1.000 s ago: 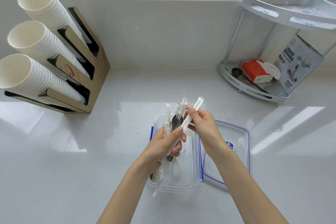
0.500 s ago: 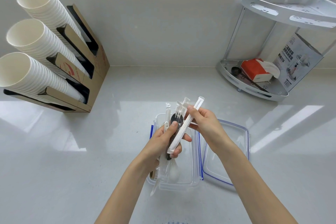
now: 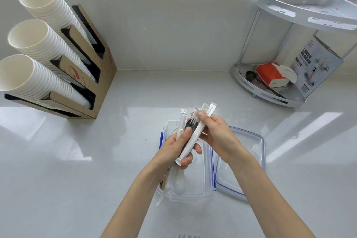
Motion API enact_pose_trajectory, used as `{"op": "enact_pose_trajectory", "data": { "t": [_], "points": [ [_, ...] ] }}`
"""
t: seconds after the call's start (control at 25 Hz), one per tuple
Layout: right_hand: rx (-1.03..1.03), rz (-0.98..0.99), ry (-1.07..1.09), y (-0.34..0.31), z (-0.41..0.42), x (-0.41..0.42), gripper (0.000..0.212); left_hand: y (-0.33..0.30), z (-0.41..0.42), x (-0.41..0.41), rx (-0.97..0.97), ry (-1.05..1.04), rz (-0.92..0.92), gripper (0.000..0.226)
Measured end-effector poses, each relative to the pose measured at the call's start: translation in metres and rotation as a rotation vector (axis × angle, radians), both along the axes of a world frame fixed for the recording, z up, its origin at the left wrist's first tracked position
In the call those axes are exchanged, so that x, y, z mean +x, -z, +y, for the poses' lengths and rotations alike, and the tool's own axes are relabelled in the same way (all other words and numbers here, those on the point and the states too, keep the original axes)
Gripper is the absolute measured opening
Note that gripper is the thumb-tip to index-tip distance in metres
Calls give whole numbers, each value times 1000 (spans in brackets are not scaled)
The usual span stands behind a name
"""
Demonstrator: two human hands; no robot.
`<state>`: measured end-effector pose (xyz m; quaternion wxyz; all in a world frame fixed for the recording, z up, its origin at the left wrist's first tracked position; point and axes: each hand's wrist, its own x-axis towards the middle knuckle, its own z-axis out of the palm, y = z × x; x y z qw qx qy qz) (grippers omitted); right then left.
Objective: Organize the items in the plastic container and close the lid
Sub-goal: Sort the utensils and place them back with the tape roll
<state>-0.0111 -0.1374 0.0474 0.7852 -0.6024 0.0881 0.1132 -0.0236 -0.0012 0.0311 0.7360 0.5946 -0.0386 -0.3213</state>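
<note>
A clear plastic container [image 3: 201, 185] with blue clips stands open on the white counter, straight below my hands. Its clear lid [image 3: 249, 160] with a blue seal lies flat to its right. My left hand [image 3: 173, 150] grips a bundle of wrapped plastic cutlery [image 3: 181, 127], white pieces and a black one, held upright over the container. My right hand [image 3: 216, 133] pinches one white wrapped piece [image 3: 195, 135] at its upper part and holds it slanted against the bundle. A white spoon [image 3: 179, 183] hangs down into the container.
A cardboard holder [image 3: 90, 75] with three stacks of paper cups [image 3: 34, 44] stands at the back left. A white corner rack [image 3: 270, 91] with an orange tissue pack [image 3: 270, 75] and a box sits at the back right. A wall and window sill run behind.
My right hand has slid the white wrapped piece downward along the bundle, so its lower end now reaches my left fingers. The left hand keeps its hold on the bundle.
</note>
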Motion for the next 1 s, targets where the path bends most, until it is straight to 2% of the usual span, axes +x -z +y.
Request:
{"op": "enact_pose_trajectory", "data": {
  "t": [0.12,0.32,0.44,0.56,0.68,0.8,0.92,1.0],
  "points": [
    [52,-7,76,-2,4,0,25,-1,-2,-1,-1,9,-32,35],
    [552,-74,379,-20,-14,13,30,-2,6,-6,55,61,-21,35],
    [646,-180,539,-31,-32,22,28,-1,11,-4,90,9,6,38],
    [458,-182,558,-28,-33,22,28,-2,12,0,104,-60,0,36],
    [117,-69,329,-19,-20,17,32,-7,10,4,92,-73,3,40],
    [-202,-33,37,-13,-7,11,21,-11,10,4,86,48,55,55],
    [-205,-32,-191,-14,-3,9,19,-14,11,1,39,154,88,58],
    [-191,-29,-247,-16,-3,8,22,-14,11,-1,25,169,81,52]
  ]
}}
